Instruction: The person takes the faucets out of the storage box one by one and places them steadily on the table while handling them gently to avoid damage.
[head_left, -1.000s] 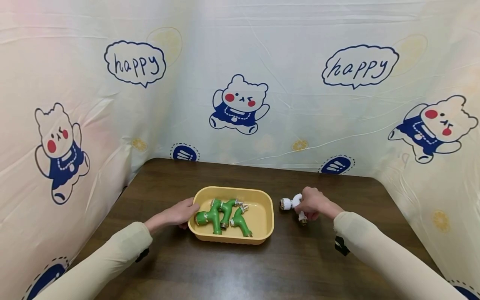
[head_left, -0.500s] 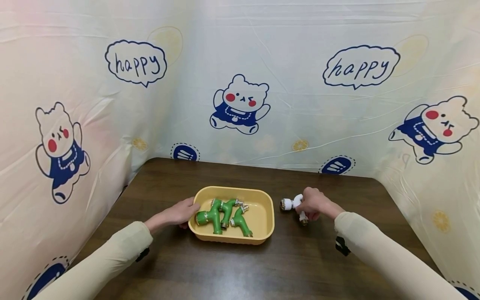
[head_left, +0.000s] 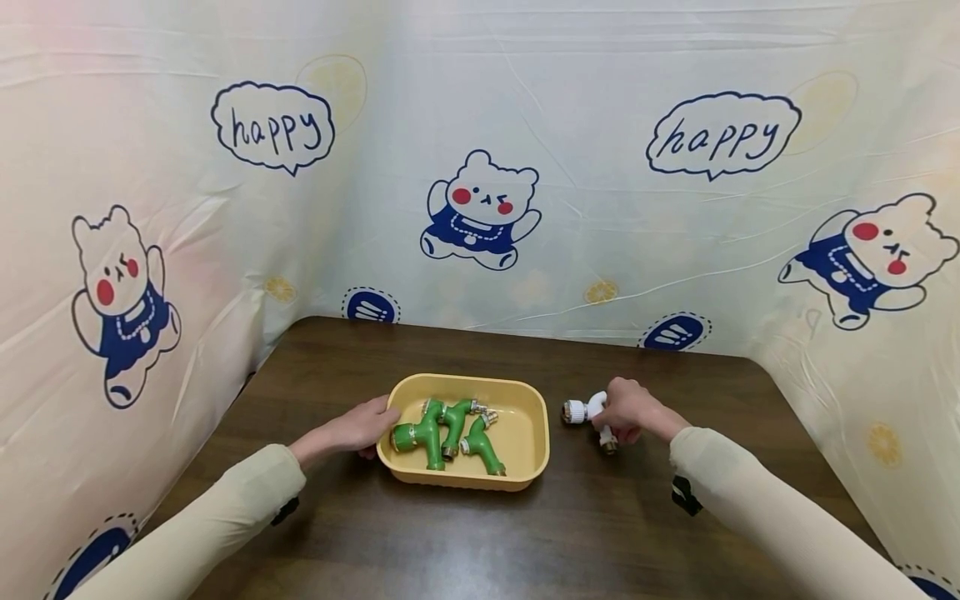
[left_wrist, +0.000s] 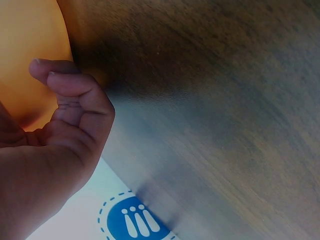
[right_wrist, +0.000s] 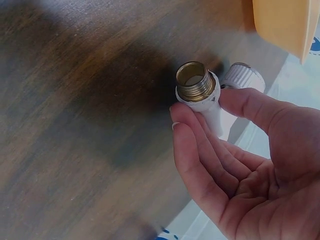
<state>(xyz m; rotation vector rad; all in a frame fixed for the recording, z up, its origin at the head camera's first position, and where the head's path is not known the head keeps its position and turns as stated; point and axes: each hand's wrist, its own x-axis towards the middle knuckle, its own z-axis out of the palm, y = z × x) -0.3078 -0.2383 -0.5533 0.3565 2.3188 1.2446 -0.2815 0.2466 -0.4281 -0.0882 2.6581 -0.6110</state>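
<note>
A yellow plastic tray sits mid-table, holding three green Y-shaped pipe fittings with metal threaded ends; one green fitting lies nearest the tray's middle. My left hand grips the tray's left rim, the curled fingers against its outer wall in the left wrist view. To the right of the tray, my right hand pinches a white branched pipe fitting between thumb and fingers. In the right wrist view its brass threaded end faces the camera, and a ribbed white collar shows behind the thumb.
The dark wooden table carries the tray and the white fitting. A pale printed curtain hangs round its back and sides. A narrow gap of tabletop lies between the tray's right wall and the white fitting.
Almost nothing differs. My right hand and the white fitting sit very slightly lower and further right in the head view; the left hand and tray hold their place.
</note>
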